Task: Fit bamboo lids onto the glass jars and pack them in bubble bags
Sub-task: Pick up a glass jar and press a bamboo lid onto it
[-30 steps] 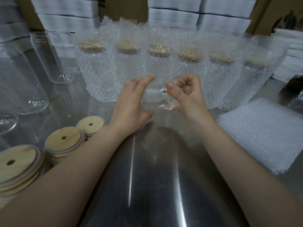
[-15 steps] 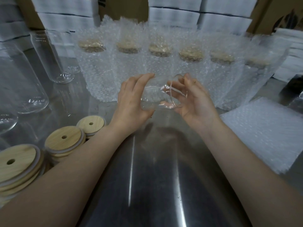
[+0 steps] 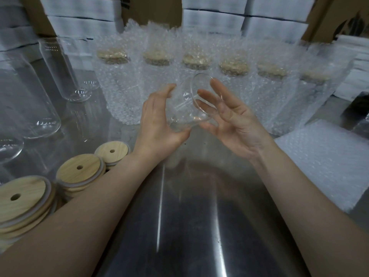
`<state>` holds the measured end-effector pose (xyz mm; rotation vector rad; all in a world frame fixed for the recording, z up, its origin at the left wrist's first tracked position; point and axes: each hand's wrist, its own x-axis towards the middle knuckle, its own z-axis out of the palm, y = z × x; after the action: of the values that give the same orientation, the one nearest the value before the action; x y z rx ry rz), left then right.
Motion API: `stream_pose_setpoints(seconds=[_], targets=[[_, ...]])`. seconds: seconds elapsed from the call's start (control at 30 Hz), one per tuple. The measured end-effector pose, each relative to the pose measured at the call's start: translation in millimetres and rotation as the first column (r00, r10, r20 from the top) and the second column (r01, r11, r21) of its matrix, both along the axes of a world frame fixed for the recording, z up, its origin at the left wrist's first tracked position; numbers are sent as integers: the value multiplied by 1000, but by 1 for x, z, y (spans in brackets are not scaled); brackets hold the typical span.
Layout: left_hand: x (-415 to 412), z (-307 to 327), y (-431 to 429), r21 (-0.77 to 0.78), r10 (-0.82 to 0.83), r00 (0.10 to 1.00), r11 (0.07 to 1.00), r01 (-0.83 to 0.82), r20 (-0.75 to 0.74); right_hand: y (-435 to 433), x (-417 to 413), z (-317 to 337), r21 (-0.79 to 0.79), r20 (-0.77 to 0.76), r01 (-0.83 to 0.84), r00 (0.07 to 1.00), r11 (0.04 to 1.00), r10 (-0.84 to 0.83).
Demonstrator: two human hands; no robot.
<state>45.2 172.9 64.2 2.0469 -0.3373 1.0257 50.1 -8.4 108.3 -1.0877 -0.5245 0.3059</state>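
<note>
The steel counter (image 3: 189, 226) is cut off by the frame's bottom edge, and its widest stretch shows on the near side of the glass jar (image 3: 185, 108). Behind the jar stands a row of bagged jars (image 3: 159, 80), lids blurred by bubble wrap. To its right, flat bubble bags (image 3: 323, 162) are cropped. To its left, the forearm partly hides the bamboo lids (image 3: 79, 172). The left hand (image 3: 157, 124) grips the tilted jar above the counter. The right hand (image 3: 233, 120) is spread wide at its mouth, contact unclear.

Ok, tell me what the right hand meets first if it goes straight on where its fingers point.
The glass jar that the left hand holds. The right hand has its fingers at the jar's open rim, though whether they touch is unclear.
</note>
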Motion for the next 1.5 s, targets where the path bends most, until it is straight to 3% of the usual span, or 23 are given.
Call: stream_pose_setpoints(seconds=[0.3, 0.5, 0.63, 0.8, 0.93, 1.13, 1.3, 1.5], targets=[[-6, 3, -2, 94, 89, 996, 992, -86, -31, 10, -14, 3, -143, 134, 254, 962, 957, -236], [-11, 10, -4, 216, 138, 986, 970, -115, -97, 19, -21, 3, -119, 139, 392, 916, 912, -376], [-15, 11, -9, 202, 127, 985, 974, -103, -113, 20, -20, 5, -109, 130, 400, 913, 910, -386], [-20, 10, -14, -11, 42, 984, 999, -45, -175, 19, -19, 9, -130, 160, 334, 936, 934, -313], [-22, 14, -16, -285, -69, 968, 959, -2, -240, 17, -16, 8, -79, 102, 335, 940, 939, -327], [-31, 21, -24, -615, -294, 931, 782, 105, -215, 12, -10, 1, -107, 132, 320, 943, 941, -306], [-37, 26, -34, -755, -410, 906, 626, 194, -107, 10, -6, -5, -162, 115, 195, 977, 967, -178], [-51, 37, -46, -879, -524, 848, 437, 188, -79, 11, -10, 5, -146, 160, 75, 986, 986, -51]])
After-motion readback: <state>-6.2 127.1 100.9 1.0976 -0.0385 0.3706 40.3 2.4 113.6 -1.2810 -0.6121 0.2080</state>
